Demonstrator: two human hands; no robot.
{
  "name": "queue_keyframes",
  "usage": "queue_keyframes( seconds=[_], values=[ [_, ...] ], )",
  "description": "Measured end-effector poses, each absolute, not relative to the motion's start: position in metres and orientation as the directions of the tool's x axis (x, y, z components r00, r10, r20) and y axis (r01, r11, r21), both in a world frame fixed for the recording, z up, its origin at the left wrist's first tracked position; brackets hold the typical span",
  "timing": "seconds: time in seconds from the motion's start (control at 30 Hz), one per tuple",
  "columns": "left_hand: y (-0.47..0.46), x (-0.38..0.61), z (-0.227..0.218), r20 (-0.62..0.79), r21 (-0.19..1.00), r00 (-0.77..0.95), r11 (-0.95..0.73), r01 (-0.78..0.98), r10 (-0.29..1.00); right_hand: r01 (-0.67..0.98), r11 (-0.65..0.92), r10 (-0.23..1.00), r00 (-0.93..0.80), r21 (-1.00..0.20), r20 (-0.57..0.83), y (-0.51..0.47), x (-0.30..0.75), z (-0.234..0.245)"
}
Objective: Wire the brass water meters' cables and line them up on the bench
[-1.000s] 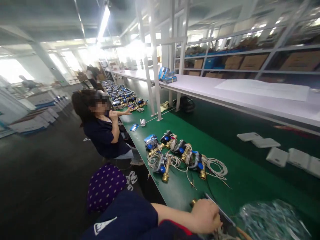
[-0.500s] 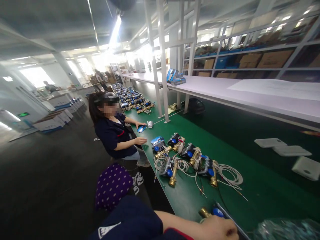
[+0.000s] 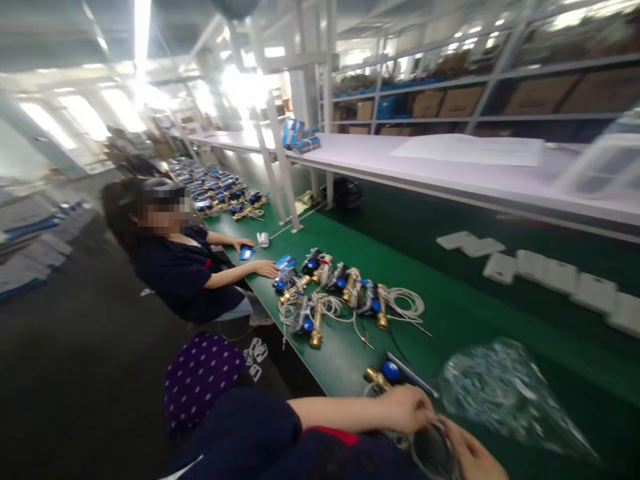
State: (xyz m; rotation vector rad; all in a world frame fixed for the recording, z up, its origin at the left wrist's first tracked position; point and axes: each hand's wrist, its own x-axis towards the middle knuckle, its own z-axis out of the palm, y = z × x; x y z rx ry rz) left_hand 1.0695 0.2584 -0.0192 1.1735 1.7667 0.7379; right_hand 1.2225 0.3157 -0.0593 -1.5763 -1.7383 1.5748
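At the lower right edge of the green bench, my left hand (image 3: 406,408) is closed, its fingers curled at a grey coiled cable (image 3: 436,448). My right hand (image 3: 473,452) comes in from the bottom right, its bent fingers gripping the other side of that coil. The fingertips of both hands nearly meet, and blur hides the exact grip. Just beyond my left hand lies a meter with a brass pipe fitting (image 3: 376,377) and a blue round cap (image 3: 391,371). My forearm covers part of this meter.
A clear plastic bag (image 3: 510,390) of small parts lies right of my hands. Several brass meters with cables (image 3: 316,320) stand ahead. A co-worker (image 3: 170,260) sits at left, one hand on a meter. White plates (image 3: 555,275) line the back; a shelf (image 3: 370,157) overhangs.
My view has turned right and down, bringing my right hand and the coil into sight. The co-worker's nearer hand has moved onto a blue-topped meter.
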Motion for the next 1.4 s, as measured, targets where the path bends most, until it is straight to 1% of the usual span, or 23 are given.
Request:
queue_keyframes(
  seconds=[0.07,0.1,0.17,0.23,0.37,0.53,0.77,1.07,1.23,1.33,1.4],
  values=[
    [0.256,1.068,-0.017,-0.31,0.853,-0.209,0.368,0.37,0.928,0.299,-0.384,0.812,-0.341,-0.874,-0.473,0.31,1.209,-0.038],
    [0.256,1.066,-0.018,-0.303,0.865,-0.196,0.355,0.354,0.933,0.2,-0.471,0.78,-0.362,-0.859,-0.511,0.308,1.201,-0.029],
    [0.257,1.063,-0.022,-0.287,0.888,-0.166,0.327,0.322,0.943,0.018,-0.631,0.694,-0.432,-0.775,-0.576,0.306,1.185,-0.017],
    [0.259,1.06,-0.026,-0.271,0.909,-0.143,0.301,0.288,0.952,-0.053,-0.668,0.69,-0.417,-0.743,-0.591,0.308,1.175,-0.013],
    [0.259,1.056,-0.027,-0.274,0.923,-0.134,0.3,0.242,0.952,-0.108,-0.682,0.696,-0.399,-0.723,-0.597,0.308,1.172,-0.017],
    [0.259,1.056,-0.025,-0.289,0.921,-0.175,0.323,0.218,0.941,-0.138,-0.684,0.697,-0.412,-0.716,-0.586,0.306,1.175,-0.022],
    [0.257,1.054,-0.025,-0.295,0.913,-0.2,0.338,0.229,0.934,-0.142,-0.682,0.7,-0.409,-0.717,-0.585,0.305,1.177,-0.024],
    [0.257,1.056,-0.029,-0.295,0.907,-0.221,0.345,0.241,0.93,-0.075,-0.661,0.704,-0.409,-0.747,-0.581,0.306,1.178,-0.015],
    [0.258,1.055,-0.029,-0.301,0.904,-0.198,0.345,0.25,0.933,0.011,-0.595,0.745,-0.367,-0.803,-0.557,0.306,1.178,-0.014],
    [0.259,1.056,-0.026,-0.309,0.894,-0.198,0.355,0.275,0.93,0.068,-0.506,0.799,-0.338,-0.86,-0.497,0.31,1.178,-0.012],
    [0.257,1.058,-0.022,-0.316,0.879,-0.221,0.372,0.299,0.923,0.099,-0.441,0.823,-0.352,-0.892,-0.446,0.31,1.182,-0.012]
  ],
)
